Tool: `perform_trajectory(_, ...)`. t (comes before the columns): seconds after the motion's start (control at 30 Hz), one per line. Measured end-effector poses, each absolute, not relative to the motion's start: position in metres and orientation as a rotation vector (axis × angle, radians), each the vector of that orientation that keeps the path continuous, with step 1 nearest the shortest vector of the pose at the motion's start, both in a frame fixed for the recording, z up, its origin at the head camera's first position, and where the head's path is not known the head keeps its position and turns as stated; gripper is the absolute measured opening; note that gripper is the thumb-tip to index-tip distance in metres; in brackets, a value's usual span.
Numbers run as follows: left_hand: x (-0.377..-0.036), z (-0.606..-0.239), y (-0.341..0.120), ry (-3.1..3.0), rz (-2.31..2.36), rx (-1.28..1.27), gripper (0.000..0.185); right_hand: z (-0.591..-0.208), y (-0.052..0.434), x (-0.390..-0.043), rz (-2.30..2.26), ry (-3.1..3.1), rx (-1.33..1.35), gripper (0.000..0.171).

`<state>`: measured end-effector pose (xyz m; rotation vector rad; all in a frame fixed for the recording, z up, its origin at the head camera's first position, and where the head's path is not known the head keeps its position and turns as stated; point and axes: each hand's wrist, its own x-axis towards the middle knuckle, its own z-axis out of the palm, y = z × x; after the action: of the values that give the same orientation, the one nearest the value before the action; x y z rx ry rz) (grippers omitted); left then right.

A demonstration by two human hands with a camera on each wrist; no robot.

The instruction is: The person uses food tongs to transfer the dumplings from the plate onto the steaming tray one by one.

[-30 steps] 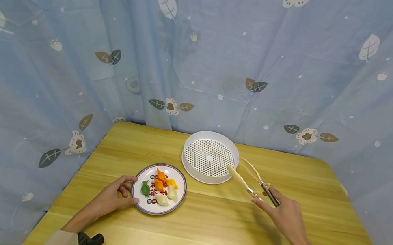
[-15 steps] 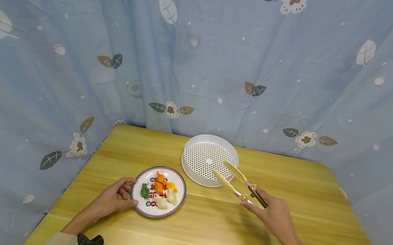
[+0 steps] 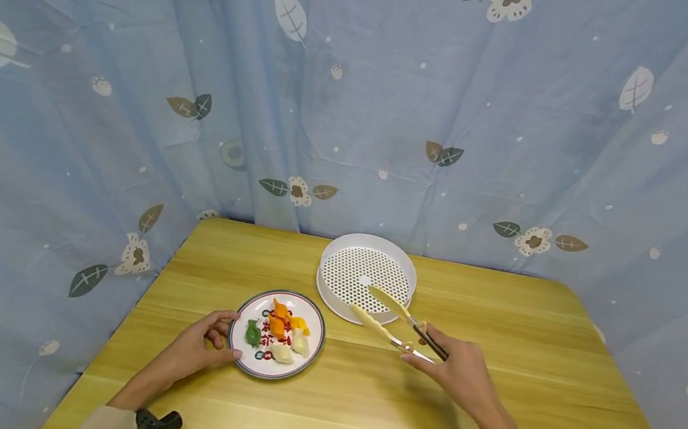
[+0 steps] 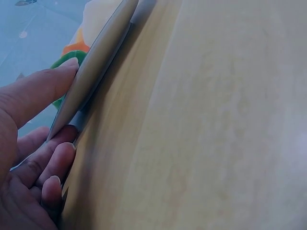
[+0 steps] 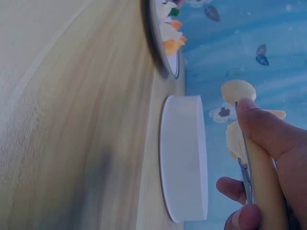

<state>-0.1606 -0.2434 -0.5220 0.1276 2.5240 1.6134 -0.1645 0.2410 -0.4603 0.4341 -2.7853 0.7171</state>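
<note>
My left hand point(image 3: 199, 343) holds the near-left rim of a round white plate point(image 3: 260, 369) with a blue-edged border and red characters. In the left wrist view its thumb point(image 4: 53, 81) presses the upper side and the fingers curl beneath the rim. Several small dumpling-shaped pieces lie on the plate: a green one point(image 3: 253, 333), orange ones point(image 3: 277, 326), a yellow one point(image 3: 300, 324) and pale ones point(image 3: 300, 342). My right hand point(image 3: 460, 372) grips tongs point(image 3: 372, 322) with cream tips and metal arms. The tips stand apart, pointing left, overlapping the near edge of a white perforated round tray point(image 3: 353, 269).
The tray stands behind and right of the plate on a wooden table point(image 3: 319, 419). A blue patterned curtain point(image 3: 364, 102) hangs along the table's back and sides. Black devices are strapped at both wrists, the left one point(image 3: 157, 425) near the table's front.
My right hand has moved left with the tongs, their tips passing from the tray's right side towards its near edge, closer to the plate. The left hand stays at the rim.
</note>
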Motion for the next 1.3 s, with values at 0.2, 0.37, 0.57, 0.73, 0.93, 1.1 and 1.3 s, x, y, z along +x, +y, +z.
perform_trajectory(0.2,-0.161,-0.523,-0.243,2.520,1.608,0.133,0.073,-0.463,0.232,-0.162,0.745,-2.758,0.506,0.075)
perform_trajectory(0.37,-0.162,-0.524,-0.243,2.523,1.608,0.141,0.075,-0.466,0.224,-0.160,0.770,-2.767,0.573,0.076)
perform_trajectory(0.57,-0.163,-0.523,-0.243,2.524,1.608,0.143,0.077,-0.470,0.212,-0.157,0.820,-2.781,0.656,0.073)
perform_trajectory(0.73,-0.162,-0.523,-0.242,2.522,1.605,0.131,0.077,-0.474,0.203,-0.152,0.806,-2.770,0.761,0.071)
perform_trajectory(0.93,-0.161,-0.523,-0.240,2.526,1.604,0.090,0.078,-0.479,0.196,-0.148,0.722,-2.726,0.852,0.067)
perform_trajectory(1.1,-0.160,-0.523,-0.239,2.533,1.603,0.069,0.079,-0.482,0.191,-0.146,0.711,-2.670,0.905,0.059)
perform_trajectory(1.3,-0.160,-0.521,-0.240,2.547,1.590,0.067,0.079,-0.487,0.182,-0.147,0.658,-2.649,0.936,0.052)
